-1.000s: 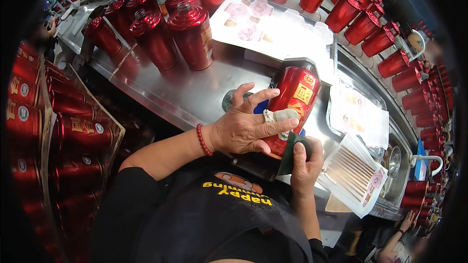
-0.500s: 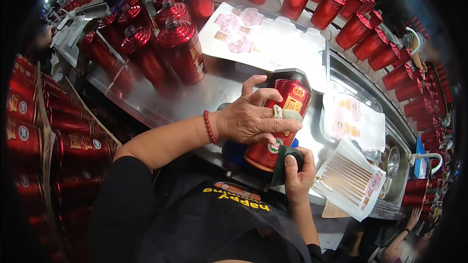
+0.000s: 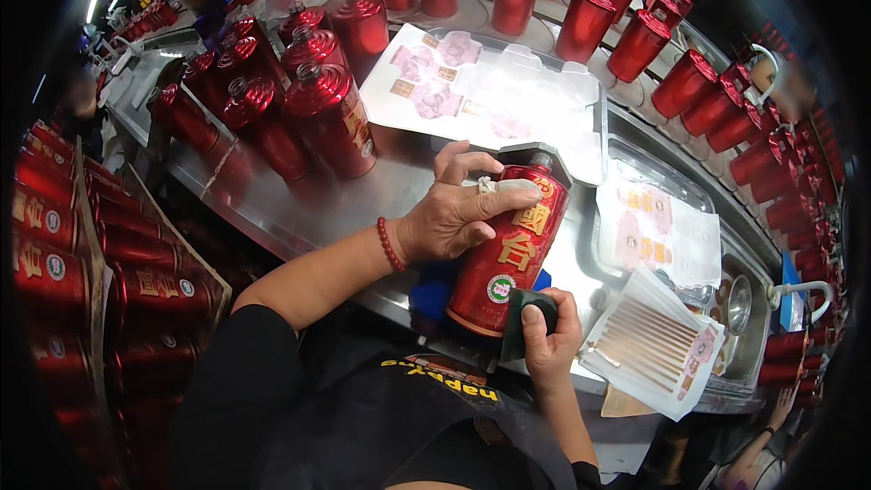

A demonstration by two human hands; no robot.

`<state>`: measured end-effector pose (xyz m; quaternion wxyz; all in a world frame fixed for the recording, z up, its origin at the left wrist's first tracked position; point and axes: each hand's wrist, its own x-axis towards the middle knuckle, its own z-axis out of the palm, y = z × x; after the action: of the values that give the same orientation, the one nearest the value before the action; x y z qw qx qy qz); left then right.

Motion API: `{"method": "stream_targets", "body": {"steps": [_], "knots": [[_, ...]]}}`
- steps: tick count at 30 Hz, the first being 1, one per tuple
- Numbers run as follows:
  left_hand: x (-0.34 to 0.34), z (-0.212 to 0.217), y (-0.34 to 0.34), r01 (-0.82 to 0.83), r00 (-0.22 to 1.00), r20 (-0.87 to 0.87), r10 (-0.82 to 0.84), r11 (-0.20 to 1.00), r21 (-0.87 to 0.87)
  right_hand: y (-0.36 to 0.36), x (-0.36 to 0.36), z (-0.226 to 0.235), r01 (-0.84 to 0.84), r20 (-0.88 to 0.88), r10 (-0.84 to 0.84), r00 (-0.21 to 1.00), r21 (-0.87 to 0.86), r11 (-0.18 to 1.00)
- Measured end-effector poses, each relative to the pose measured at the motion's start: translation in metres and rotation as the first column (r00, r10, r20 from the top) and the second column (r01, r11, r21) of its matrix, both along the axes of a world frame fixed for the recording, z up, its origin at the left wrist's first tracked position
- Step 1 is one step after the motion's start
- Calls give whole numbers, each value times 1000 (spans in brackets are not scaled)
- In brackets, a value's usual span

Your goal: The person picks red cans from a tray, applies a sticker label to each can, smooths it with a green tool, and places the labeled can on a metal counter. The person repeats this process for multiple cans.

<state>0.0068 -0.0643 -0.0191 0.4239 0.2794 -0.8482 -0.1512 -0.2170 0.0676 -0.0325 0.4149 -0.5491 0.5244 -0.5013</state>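
A red bottle (image 3: pixel 494 286) with gold characters and a round white-and-green emblem lies tilted in front of me, its neck pointing away. A dark angular holder (image 3: pixel 555 156) surrounds its neck end, with a blue part beneath. My left hand (image 3: pixel 445 213) reaches over the bottle from the left, fingers stretched out and apart. Its index finger, wrapped in a pale covering, touches the bottle's upper front. At the bottle's lower right edge, my right hand (image 3: pixel 555 340) is closed on a dark green flat scraper (image 3: pixel 515 331) with a dark rounded grip. The scraper's far side is hidden.
Several red bottles (image 3: pixel 318 118) stand at the left of the metal table. Label sheets (image 3: pixel 435 77) rest on a tray at the back; more sheets (image 3: pixel 649 218) and striped strips (image 3: pixel 649 340) lie right, beside a sink (image 3: pixel 739 308). A bottle-carrying conveyor (image 3: pixel 472 14) curves behind.
My left index finger has moved up the bottle toward its neck, uncovering the large gold characters. The right hand still holds the scraper by the lower edge. Bottles behind have shifted along.
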Motion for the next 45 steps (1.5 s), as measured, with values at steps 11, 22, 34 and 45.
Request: {"method": "stream_targets", "body": {"steps": [11,22,34,45], "knots": [[-19,37,-48,155,962,245,-118,978,-138,-2,-1,0,-13,-15,13,1000,-35,999],[-12,34,4,225,907,417,-59,906,-360,4,-6,-7,13,338,-29,941,50,999],[-8,24,37,173,938,334,-91,959,-225,3,-9,-9,2,468,-54,882,111,994],[8,-8,42,-93,987,122,102,992,-84,3,-10,-11,-11,383,-27,923,97,995]]}}
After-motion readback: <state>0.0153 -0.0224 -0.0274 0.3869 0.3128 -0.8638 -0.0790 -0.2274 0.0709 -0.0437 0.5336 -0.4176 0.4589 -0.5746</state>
